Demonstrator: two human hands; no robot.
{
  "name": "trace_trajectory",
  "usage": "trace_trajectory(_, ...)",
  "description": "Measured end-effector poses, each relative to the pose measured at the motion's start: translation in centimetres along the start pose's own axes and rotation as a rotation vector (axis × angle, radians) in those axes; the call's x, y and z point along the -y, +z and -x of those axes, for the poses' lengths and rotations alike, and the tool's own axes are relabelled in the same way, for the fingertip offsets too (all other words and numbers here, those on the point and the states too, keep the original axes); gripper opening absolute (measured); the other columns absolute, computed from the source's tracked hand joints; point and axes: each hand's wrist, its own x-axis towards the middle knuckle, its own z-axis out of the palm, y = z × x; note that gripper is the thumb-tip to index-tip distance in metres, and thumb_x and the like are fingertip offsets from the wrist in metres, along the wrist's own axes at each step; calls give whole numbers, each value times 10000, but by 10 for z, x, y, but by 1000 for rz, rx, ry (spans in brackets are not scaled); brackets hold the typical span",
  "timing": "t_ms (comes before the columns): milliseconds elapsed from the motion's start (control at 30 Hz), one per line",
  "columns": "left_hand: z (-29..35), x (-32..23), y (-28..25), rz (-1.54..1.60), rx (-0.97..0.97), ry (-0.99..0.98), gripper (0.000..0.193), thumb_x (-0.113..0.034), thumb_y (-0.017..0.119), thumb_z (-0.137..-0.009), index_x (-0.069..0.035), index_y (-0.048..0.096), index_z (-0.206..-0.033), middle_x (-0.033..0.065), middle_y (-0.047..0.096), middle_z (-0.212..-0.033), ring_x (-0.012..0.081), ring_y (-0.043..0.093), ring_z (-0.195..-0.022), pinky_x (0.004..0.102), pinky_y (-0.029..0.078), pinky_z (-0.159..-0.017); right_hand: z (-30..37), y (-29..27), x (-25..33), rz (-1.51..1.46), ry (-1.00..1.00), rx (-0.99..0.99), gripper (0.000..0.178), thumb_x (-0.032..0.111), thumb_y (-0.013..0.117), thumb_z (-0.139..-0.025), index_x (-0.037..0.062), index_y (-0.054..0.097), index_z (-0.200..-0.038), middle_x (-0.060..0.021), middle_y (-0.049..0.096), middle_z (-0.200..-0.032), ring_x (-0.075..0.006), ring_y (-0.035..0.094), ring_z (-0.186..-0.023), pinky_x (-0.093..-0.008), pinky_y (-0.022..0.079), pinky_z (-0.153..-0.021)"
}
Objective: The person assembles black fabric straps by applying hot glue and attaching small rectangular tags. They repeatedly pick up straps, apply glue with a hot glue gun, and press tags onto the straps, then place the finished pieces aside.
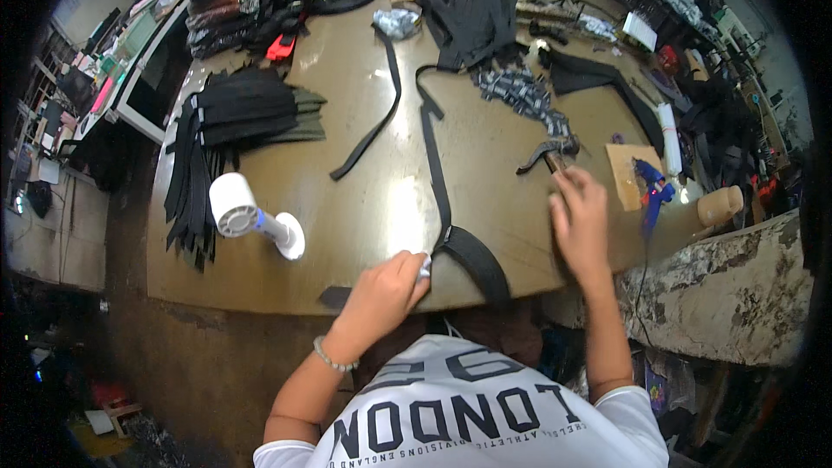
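My left hand [381, 293] is closed at the table's near edge, with a small whitish piece [425, 267] showing at its fingertips. Right beside those fingertips, a long narrow black strap [436, 178] meets a wider, curved black band [478, 263]. The strap runs away from me up the table. My right hand [579, 212] is on the short handle of a hammer [546, 152] with a dark, curved head; its fingers are bent round the handle, and the palm side is hidden. Just beyond the hammer lies a pile of small black-and-white tags [520, 94].
A white handheld fan [251, 212] stands at left beside stacked black strips [238, 113]. Another loose black strap [394, 95] lies mid-table. At right are a blue glue gun [652, 184] with a cord, a brown card [622, 175] and a tan roll [719, 205]. More black pieces [468, 17] lie far back.
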Motion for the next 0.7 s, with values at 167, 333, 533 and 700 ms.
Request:
trace_trajectory(167, -18, -40, 33, 836, -488, -81, 254, -251, 481, -1052, -11, 562, -1030, 5, 578, -786, 119, 536, -622, 289, 441, -551, -4, 11, 67, -1879, 217, 830, 358, 205, 628, -982, 15, 575, -1281, -63, 599, -1146, -132, 573, -1020, -284, 468, -902)
trace_trajectory(333, -24, -36, 49, 578, -178, -261, 327, -265, 553, -1014, 4, 562, -828, 112, 569, -675, 223, 557, -584, 371, 441, -543, -23, 38, 73, -1480, 485, 725, 186, 188, 668, -960, 16, 614, -1008, 34, 610, -866, -30, 537, -779, -204, 449, -693)
trace_trajectory(533, -27, -22, 14, 110, -428, -153, 257, -185, 724, -868, -38, 709, -1078, 130, 673, -863, 319, 661, -810, 380, 523, -728, -16, 38, 51, -1309, 379, 886, 169, 164, 703, -930, 10, 645, -970, 56, 593, -805, -16, 510, -723, -197, 419, -638)
trace_trajectory(700, -35, -6, 4, 313, -189, -183, 171, -110, 725, -841, -9, 725, -979, 177, 697, -855, 319, 669, -789, 362, 514, -719, -25, 47, 51, -1134, 246, 1028, 227, 199, 730, -903, 5, 660, -998, -17, 655, -951, -90, 591, -914, -260, 483, -824)
